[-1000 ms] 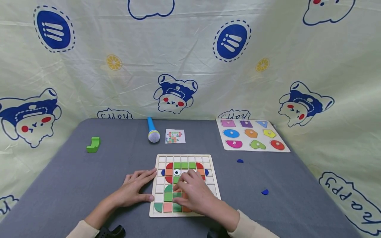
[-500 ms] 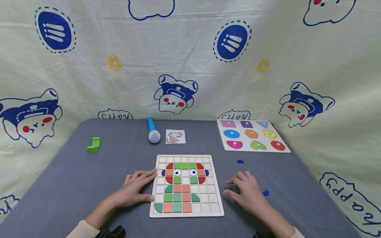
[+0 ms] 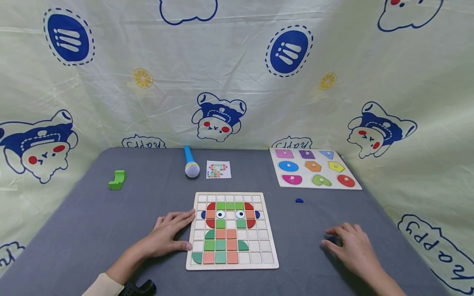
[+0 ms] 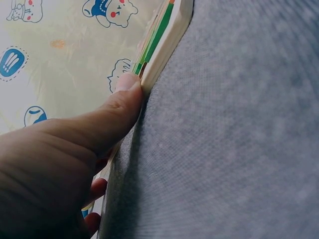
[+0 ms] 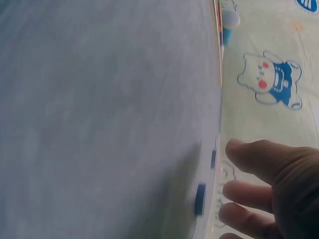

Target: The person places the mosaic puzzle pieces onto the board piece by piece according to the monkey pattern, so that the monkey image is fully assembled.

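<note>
My left hand rests against the left edge of a wooden grid board, fingertips higher up the edge and thumb near the lower corner. In the left wrist view its thumb touches the board's rim. Flat red, orange, green and white-and-black eye tiles fill part of the grid. My right hand hovers over the cloth at the right, thumb and fingers spread about a small dark blue half-round tile. That tile lies on the cloth, apart from the fingertips in the right wrist view. Another blue half-round tile lies farther back.
Behind the board lie a blue toy microphone and a small pattern card. A shape puzzle board sits at the back right, a green block at the back left. A printed curtain hangs behind the grey-covered table.
My right hand has left the grid board and moved right to the nearer blue tile, uncovering an eye tile and a green quarter-round tile. My left hand stays at the board's edge.
</note>
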Motion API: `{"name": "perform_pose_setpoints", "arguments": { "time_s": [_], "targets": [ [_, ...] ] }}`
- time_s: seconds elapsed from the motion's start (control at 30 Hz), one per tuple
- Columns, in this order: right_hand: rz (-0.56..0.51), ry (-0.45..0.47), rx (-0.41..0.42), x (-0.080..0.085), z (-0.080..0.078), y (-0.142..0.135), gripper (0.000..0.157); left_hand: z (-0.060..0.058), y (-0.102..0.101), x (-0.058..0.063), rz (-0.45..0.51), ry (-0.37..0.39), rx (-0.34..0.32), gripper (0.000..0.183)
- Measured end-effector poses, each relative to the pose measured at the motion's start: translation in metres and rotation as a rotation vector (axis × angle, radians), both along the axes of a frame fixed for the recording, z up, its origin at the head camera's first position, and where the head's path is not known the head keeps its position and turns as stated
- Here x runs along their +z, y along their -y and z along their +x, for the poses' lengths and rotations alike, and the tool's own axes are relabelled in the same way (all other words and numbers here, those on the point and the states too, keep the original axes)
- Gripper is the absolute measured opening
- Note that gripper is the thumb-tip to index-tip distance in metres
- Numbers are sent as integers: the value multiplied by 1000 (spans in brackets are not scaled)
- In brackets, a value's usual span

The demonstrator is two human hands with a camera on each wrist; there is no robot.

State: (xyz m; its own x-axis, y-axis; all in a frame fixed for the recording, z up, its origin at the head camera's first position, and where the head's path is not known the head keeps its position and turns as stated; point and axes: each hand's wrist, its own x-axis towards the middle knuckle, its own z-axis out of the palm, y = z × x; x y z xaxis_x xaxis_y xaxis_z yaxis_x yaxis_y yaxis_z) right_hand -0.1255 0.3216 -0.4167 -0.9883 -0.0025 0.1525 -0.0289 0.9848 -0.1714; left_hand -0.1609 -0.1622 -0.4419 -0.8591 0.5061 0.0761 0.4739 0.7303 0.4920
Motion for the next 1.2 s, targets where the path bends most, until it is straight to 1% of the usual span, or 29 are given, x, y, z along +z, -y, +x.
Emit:
{"name": "perform_pose_setpoints", "arguments": {
  "time_s": [0.27, 0.47, 0.6, 0.73, 1.0, 1.2],
  "targets": [
    [27, 59, -56, -3, -2, -19, 40, 0, 0, 0, -2, -12, 0, 82],
    [44, 87, -72, -6, -2, -22, 41, 1, 0, 1, 3, -40, -16, 80],
    [37, 100, -79, -7, -4, -21, 41, 1, 0, 1, 3, -33, -15, 80],
    [29, 100, -64, -8, -5, -20, 41, 2, 0, 1, 7, -36, -17, 80],
    [24, 58, 6, -9, -5, -19, 28, 2, 0, 0, 10, -43, -16, 80],
    [19, 34, 28, -10, -4, -17, 25, 2, 0, 0, 9, -41, -16, 80]
  ]
}}
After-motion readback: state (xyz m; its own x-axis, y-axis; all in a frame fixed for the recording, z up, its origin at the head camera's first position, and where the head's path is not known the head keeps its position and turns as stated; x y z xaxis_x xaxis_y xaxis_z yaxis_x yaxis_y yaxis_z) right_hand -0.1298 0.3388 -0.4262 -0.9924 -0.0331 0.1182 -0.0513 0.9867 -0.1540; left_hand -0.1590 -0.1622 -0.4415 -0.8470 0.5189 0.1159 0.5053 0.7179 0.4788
